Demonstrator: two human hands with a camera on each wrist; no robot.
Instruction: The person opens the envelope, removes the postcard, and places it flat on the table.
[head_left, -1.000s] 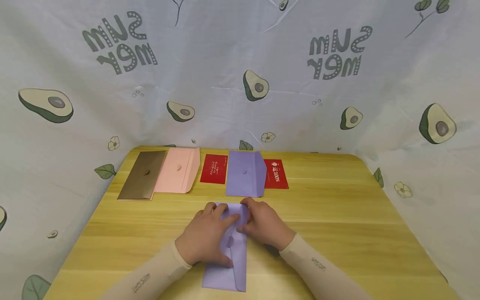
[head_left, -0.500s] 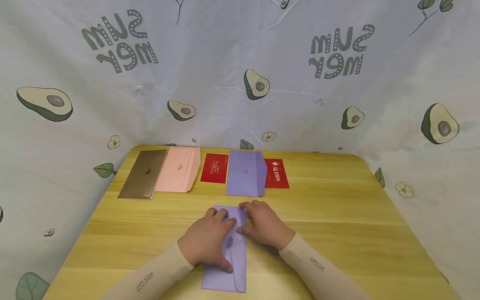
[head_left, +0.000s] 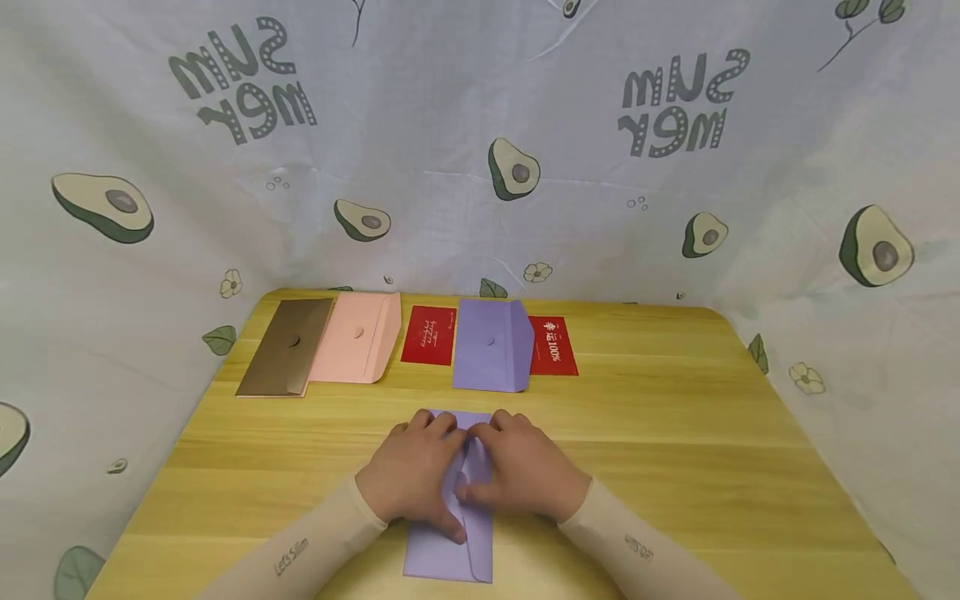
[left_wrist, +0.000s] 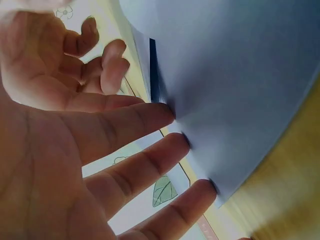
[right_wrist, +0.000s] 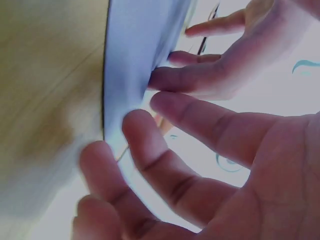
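Observation:
A lilac envelope (head_left: 442,560) lies lengthwise on the table in the head view, its small rounded tab (head_left: 461,480) between the hands. My left hand (head_left: 412,473) rests on its left part, thumb and fingers spread. In the left wrist view, straight left fingertips (left_wrist: 202,192) touch the paper. My right hand (head_left: 531,468) lies over the envelope's upper right side, index fingertip close to the left hand's fingers and thumb near the tab. Extended right fingers (right_wrist: 192,112) reach the paper's edge in the right wrist view. The hands cover much of the envelope's upper half.
Along the back of the wooden table (head_left: 675,433) lie a brown envelope (head_left: 281,354), a pink envelope (head_left: 352,342), a red card (head_left: 429,336), a purple envelope (head_left: 483,358) and another red card (head_left: 555,348). An avocado-print cloth (head_left: 420,100) hangs behind.
My right hand has slid left from the envelope's upper right edge, its index finger and thumb now further over the paper. The left hand stays nearly in place.

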